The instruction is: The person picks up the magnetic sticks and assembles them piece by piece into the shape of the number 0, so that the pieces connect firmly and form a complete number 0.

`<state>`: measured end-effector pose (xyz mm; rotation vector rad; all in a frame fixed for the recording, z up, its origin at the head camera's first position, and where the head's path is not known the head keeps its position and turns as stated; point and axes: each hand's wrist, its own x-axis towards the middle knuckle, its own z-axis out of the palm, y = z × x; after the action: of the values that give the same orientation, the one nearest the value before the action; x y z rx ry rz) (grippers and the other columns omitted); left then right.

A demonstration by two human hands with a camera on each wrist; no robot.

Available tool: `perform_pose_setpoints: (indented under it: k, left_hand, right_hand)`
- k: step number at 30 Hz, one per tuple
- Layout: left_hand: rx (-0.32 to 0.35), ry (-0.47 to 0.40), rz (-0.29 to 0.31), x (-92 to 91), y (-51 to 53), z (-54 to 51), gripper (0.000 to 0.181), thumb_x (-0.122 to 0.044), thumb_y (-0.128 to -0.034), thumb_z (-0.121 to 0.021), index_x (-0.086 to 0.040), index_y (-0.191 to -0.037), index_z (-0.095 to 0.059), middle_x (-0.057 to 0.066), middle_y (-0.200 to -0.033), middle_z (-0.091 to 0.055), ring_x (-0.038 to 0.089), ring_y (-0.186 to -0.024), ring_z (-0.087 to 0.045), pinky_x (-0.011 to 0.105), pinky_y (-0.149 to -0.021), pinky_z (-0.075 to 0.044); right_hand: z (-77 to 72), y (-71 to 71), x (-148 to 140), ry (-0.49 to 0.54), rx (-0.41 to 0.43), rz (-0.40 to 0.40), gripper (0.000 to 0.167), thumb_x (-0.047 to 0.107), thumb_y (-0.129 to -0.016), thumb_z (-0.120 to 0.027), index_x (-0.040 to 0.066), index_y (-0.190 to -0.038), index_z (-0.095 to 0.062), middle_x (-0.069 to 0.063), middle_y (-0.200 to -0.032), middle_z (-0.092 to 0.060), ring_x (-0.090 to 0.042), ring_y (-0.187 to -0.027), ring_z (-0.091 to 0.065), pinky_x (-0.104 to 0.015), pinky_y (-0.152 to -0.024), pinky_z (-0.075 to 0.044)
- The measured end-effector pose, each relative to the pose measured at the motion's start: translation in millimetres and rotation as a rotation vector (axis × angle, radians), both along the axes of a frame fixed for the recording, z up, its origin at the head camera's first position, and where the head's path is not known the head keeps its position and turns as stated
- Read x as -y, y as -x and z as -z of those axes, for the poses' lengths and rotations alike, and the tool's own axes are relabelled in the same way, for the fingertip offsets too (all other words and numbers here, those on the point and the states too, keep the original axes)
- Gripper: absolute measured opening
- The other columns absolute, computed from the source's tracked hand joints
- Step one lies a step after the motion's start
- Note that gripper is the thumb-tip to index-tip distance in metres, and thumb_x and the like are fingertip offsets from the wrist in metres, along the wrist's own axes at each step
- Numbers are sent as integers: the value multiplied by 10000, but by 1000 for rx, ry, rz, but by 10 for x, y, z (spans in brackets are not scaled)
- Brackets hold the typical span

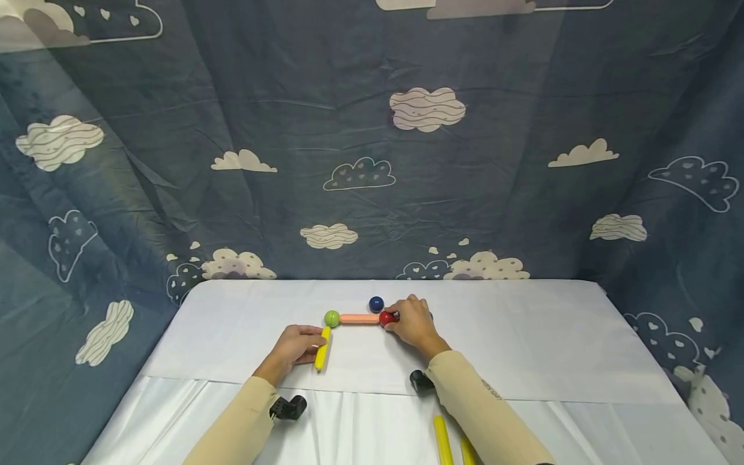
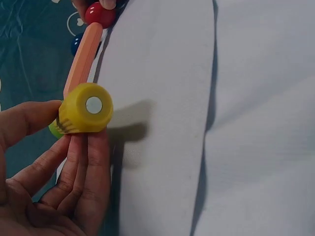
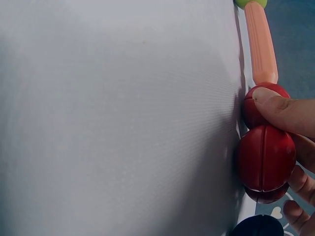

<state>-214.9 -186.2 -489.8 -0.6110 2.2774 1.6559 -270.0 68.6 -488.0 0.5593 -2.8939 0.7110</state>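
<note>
My left hand (image 1: 293,347) pinches a yellow rod (image 1: 322,352) between thumb and fingers. In the left wrist view, the near end of this rod (image 2: 91,110) shows a pale round disc. The rod's far end is close to a green ball (image 1: 332,318); whether they touch, I cannot tell. From the green ball an orange rod (image 1: 358,318) runs across to a red ball (image 1: 386,318). My right hand (image 1: 414,323) grips that red ball with thumb and fingers. More red balls (image 3: 266,158) sit beside its fingers in the right wrist view.
Just behind the orange rod lies a dark blue ball (image 1: 376,303). Another dark ball (image 3: 258,227) shows at the right wrist view's bottom edge. Two yellow rods (image 1: 443,439) lie near the front, by the right sleeve. A cloud-patterned curtain (image 1: 360,213) hangs behind the white table (image 1: 552,342).
</note>
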Motion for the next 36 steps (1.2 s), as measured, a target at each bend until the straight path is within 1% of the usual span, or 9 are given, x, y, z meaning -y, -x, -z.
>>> perform_pose_setpoints:
  k: [3, 7, 12, 18, 21, 25, 28, 32, 36]
  left_hand:
    - [8, 8, -9, -6, 30, -6, 319, -99, -839, -722, -3, -1139, -669, 86, -941, -687, 117, -677, -626, 267, -600, -545]
    - [15, 19, -10, -14, 71, -9, 319, -105, -842, -720, -8, -1142, -672, 106, -1008, -682, 123, -704, -639, 280, -624, -552]
    - [18, 32, -13, -21, 69, 0, 317, -112, -840, -724, -13, -1136, -673, 102, -999, -679, 125, -695, -630, 271, -608, -545]
    - [-21, 27, 22, -30, 57, -8, 307, -92, -844, -717, 24, -1122, -661, 105, -962, -677, 123, -684, -623, 270, -614, -547]
    - [-37, 36, 32, -34, 46, -13, 293, -85, -833, -726, 38, -1090, -658, 106, -927, -672, 124, -687, -625, 270, -623, -549]
    - [-52, 84, 46, -41, 37, -10, 262, -88, -822, -741, 41, -1036, -662, 109, -907, -664, 128, -698, -624, 267, -629, -547]
    - [-62, 148, 57, -50, 34, -16, 242, -99, -816, -753, 31, -1002, -670, 107, -908, -660, 132, -710, -617, 260, -635, -541]
    - [-58, 224, 74, -59, 40, -30, 233, -127, -812, -764, 7, -983, -682, 94, -904, -655, 132, -719, -609, 246, -634, -527]
    - [-49, 253, 82, -54, 49, -22, 243, -147, -813, -769, 0, -988, -686, 83, -878, -649, 123, -697, -602, 234, -613, -517]
  right_hand:
    - [3, 5, 5, -3, 4, 4, 345, 212, -707, -854, 108, -1024, -765, -40, -921, -712, -173, -794, -482, -370, -791, -349]
    - [19, 20, 9, -5, 11, 8, 351, 216, -704, -856, 113, -1028, -764, -34, -926, -713, -169, -796, -480, -368, -793, -347]
    - [31, 20, 8, -12, 26, 12, 356, 223, -703, -857, 110, -1027, -763, -30, -927, -714, -162, -791, -474, -360, -784, -343]
    - [13, 20, -4, -19, 16, 12, 362, 223, -705, -856, 108, -1034, -760, -34, -938, -717, -164, -796, -477, -363, -789, -347]
    - [12, 15, -5, -16, 10, 11, 361, 221, -701, -857, 109, -1030, -760, -34, -932, -717, -164, -790, -478, -360, -784, -348]
    - [14, 6, -7, -15, 11, 12, 360, 220, -699, -859, 109, -1028, -762, -33, -932, -719, -164, -790, -479, -357, -782, -348]
    - [16, 6, -5, -19, 11, 14, 360, 222, -704, -857, 110, -1033, -761, -30, -934, -718, -164, -793, -477, -357, -782, -346]
    - [20, 12, -1, -16, 11, 15, 363, 223, -709, -854, 113, -1041, -759, -32, -941, -718, -164, -794, -473, -356, -785, -345]
    - [21, 9, -1, -10, 13, 18, 367, 222, -703, -858, 113, -1039, -759, -35, -946, -720, -165, -797, -477, -353, -786, -348]
